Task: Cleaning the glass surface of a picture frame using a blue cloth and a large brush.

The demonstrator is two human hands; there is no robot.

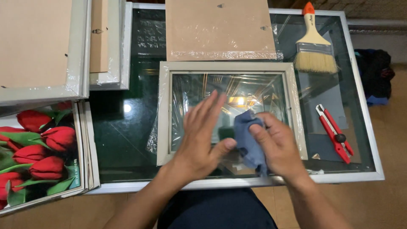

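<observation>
A pale grey picture frame (pixel 163 106) with its glass pane (pixel 190 91) in place lies flat on a glass-topped table (pixel 127 140), near the front edge, directly below the camera. The left hand (pixel 199 135) rests open on the pane, fingers spread and flat, pinning it down, while the right hand (pixel 277 144) is closed around a bunched blue cloth (pixel 246 140) pressed against the glass just beside the left thumb. The cloth looks soft and limp, easy to wad and light enough to hold with fingertips alone. The pane is the delicate part: stiff, thin, smooth and probably slippery, likely to crack under a hard point load, so broad flat pressure suits it, and the frame is best lifted by its outer rails, not by the glass. Loose plastic wrap (pixel 153 142) clings to the frame's left rail and could slide under a grip. Hard to read: reflections of ceiling lines cross the pane, so any smears or dust on it cannot be made out, and the hands cover its lower middle. The frame's near rail is mostly hidden behind the wrists. Behind it sits a brown backing board (pixel 220 29) in wrap, a wide paintbrush (pixel 314 51) and a red utility knife (pixel 335 133) to the right; framed pictures of red tulips (pixel 42 148) at the left are cut off by the edge
</observation>
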